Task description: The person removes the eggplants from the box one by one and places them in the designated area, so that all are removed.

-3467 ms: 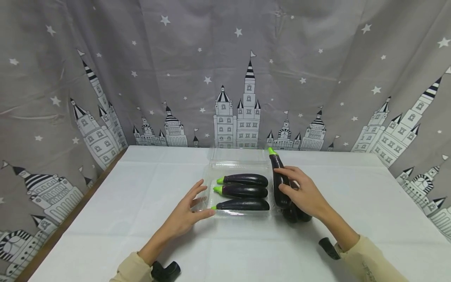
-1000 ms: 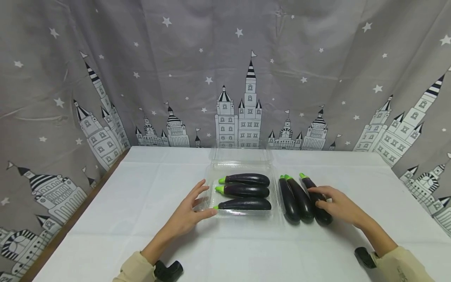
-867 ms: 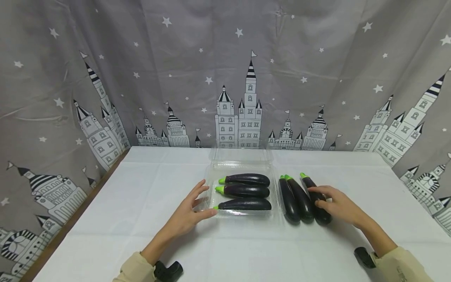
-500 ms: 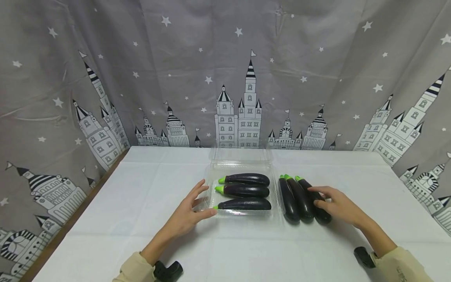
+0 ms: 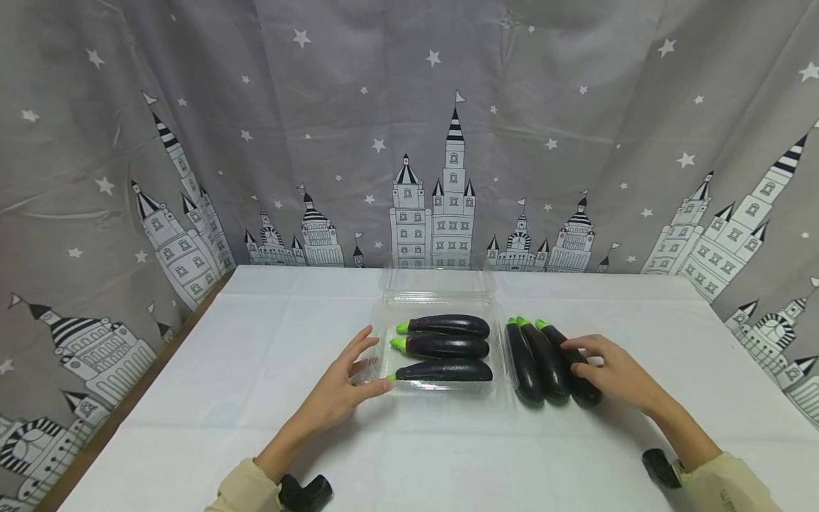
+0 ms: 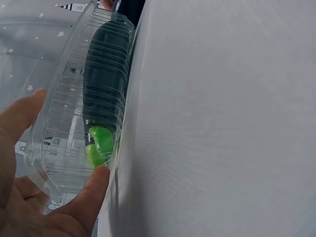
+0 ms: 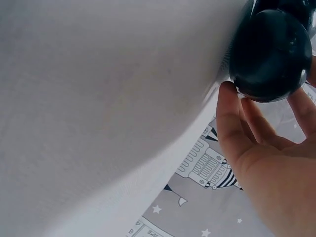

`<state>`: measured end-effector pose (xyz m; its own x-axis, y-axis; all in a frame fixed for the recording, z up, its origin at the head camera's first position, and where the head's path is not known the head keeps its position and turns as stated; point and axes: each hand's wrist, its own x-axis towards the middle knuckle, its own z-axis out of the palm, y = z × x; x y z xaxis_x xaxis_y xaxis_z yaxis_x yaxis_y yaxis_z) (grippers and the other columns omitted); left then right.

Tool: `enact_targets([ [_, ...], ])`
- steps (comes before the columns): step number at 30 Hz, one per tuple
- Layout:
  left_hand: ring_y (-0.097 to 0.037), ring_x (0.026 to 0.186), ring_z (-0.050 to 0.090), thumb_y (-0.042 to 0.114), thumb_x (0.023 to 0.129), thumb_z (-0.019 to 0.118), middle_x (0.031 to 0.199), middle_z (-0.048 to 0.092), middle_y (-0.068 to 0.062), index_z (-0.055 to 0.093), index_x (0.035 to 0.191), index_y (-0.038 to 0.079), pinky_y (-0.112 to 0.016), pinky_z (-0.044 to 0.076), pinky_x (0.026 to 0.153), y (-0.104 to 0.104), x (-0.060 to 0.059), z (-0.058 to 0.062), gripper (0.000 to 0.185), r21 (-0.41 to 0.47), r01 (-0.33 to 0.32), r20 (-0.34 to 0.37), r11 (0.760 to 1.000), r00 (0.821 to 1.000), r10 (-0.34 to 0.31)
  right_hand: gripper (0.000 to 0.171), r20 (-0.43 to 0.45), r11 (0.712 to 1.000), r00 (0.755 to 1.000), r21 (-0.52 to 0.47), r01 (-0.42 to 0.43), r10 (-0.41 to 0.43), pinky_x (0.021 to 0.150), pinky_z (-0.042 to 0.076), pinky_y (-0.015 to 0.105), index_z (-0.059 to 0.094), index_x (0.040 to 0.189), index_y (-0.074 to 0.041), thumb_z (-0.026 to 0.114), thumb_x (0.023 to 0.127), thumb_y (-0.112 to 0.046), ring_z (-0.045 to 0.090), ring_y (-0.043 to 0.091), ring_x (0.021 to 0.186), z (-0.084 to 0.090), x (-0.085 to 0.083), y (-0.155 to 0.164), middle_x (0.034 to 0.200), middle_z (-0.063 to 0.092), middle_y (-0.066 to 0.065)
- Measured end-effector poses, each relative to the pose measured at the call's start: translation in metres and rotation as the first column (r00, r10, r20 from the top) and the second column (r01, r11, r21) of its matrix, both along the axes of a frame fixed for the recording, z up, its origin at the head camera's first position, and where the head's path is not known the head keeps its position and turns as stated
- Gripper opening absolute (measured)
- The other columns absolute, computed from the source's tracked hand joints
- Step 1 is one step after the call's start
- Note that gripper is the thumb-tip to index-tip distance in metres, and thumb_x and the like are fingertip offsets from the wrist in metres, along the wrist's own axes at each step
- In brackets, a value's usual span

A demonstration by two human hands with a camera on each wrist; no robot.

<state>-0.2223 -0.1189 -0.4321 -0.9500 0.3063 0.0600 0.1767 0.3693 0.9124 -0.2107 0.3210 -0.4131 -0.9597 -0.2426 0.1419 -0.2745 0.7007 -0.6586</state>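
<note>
A clear plastic box (image 5: 435, 386) with its hinged lid raised holds three dark purple eggplants (image 5: 448, 347), green stem ends to the left. My left hand (image 5: 339, 390) is spread at the box's near left corner, thumb on the front wall in the left wrist view, the other fingers by the left side. Right of the box, three more eggplants lie side by side on the table, stems away from me. My right hand (image 5: 611, 370) grips the outermost eggplant (image 5: 583, 387), fingers and thumb on either side of its rounded end in the right wrist view.
A white cloth covers the table (image 5: 441, 455). Behind it hangs a grey curtain (image 5: 307, 92) printed with castles and stars. The raised lid (image 5: 438, 283) stands close to the table's back edge. A wooden edge (image 5: 128, 398) runs down the left side.
Earlier my right hand held an eggplant beside the box; it then moved right to the outermost one. That eggplant's stem end has swung left towards its neighbours. The left hand stays put.
</note>
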Motion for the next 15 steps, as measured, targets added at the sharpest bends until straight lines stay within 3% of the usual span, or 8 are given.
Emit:
enact_targets([
  [15,-0.049,0.135,0.037,0.028,0.083,0.081,0.164,0.013,-0.001,0.038,0.149,0.005,-0.057,0.039,0.105,-0.0001,-0.0004,-0.0012,0.081,0.002,0.002,-0.002,1.0,1.0,-0.002,0.031,-0.023,1.0,0.999,-0.003,-0.025,0.025,0.091,0.047,0.062,0.065,0.12,0.004,0.063,0.089,-0.002,0.054,0.047,0.113,-0.0019,0.0,0.001,0.124,0.058,0.025],
])
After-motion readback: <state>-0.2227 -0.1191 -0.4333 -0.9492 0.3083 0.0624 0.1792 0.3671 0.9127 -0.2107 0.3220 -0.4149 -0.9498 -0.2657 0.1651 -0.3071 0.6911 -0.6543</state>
